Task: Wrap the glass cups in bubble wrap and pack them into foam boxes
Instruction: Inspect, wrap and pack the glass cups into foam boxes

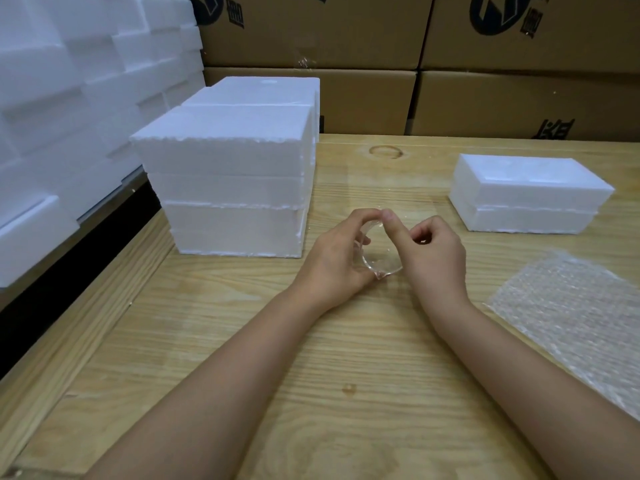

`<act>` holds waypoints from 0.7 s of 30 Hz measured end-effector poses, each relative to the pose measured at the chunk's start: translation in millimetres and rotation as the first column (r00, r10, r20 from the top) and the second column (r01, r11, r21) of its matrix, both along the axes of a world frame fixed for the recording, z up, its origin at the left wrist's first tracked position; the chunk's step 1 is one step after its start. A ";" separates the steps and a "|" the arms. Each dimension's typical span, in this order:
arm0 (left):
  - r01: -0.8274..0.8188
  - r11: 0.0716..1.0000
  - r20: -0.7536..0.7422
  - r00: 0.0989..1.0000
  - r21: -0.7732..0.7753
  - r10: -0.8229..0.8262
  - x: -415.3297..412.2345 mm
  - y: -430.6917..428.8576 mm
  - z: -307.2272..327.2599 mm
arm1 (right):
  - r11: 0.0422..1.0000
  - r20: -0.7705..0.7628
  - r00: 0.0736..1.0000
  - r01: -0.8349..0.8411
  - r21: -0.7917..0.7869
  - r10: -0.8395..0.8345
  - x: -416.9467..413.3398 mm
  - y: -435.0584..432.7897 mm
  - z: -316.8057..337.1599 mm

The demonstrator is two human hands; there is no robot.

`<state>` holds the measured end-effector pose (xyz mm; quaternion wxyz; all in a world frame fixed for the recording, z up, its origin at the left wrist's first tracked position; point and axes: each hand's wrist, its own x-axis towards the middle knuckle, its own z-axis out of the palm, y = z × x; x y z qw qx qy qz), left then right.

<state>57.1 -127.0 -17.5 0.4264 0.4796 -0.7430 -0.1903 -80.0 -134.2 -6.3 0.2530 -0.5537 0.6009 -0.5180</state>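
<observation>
- You are holding a clear glass cup (379, 259) between your two hands, low over the middle of the wooden table (311, 358); whether the cup is touching the table, I cannot tell.
- The cup is tilting, and its thick base is pointing down and toward you.
- Your left hand (332, 258) is gripping the cup from the left side. Its fingers (363, 214) are curling over the top of the rim, and its palm is lying against the wall of the glass.
- Your right hand (436, 258) is staying just beside the cup on the right. Its thumb (391, 223) is reaching out to the top of the rim and meeting the left fingertips there.
- The other right fingers are curling in toward the palm. I cannot tell if they are holding something.
- A stack of white foam boxes (235, 188) is standing on the table to the left of your hands, near them but not touching.
- One more closed foam box (526, 195) is lying on the right, farther back, well apart from the cup.
- A sheet of bubble wrap (581, 317) is lying flat on the right part of the table, near your right forearm, and is running out of the view.
- Brown cardboard boxes (519, 102) are standing in rows behind the table.
- A pile of white foam pieces (69, 98) is filling the far left side, beside the table.
</observation>
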 end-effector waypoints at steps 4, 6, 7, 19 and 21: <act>-0.015 1.000 0.005 1.000 0.002 0.015 -1.1 0.6 0.7 | 0.997 -0.110 0.994 -0.010 0.073 0.018 3.9 2.6 3.0; -0.006 1.000 -0.002 1.000 0.019 0.006 -1.1 1.2 1.2 | 0.998 -0.172 0.985 -0.009 0.057 0.019 6.6 5.0 3.0; -0.002 1.000 -0.005 1.000 0.026 0.002 -0.9 1.5 1.6 | 0.999 -0.187 0.982 -0.011 0.040 0.018 7.7 5.8 2.8; 0.058 0.998 -0.126 0.990 0.001 -0.058 -1.0 -1.4 -1.5 | 0.994 -0.070 0.996 -0.059 -0.095 0.053 5.0 8.8 2.5; 0.061 0.998 -0.153 0.986 0.011 -0.059 -0.5 -1.2 -0.9 | 0.986 -0.018 0.994 -0.105 -0.132 0.103 1.0 8.1 2.5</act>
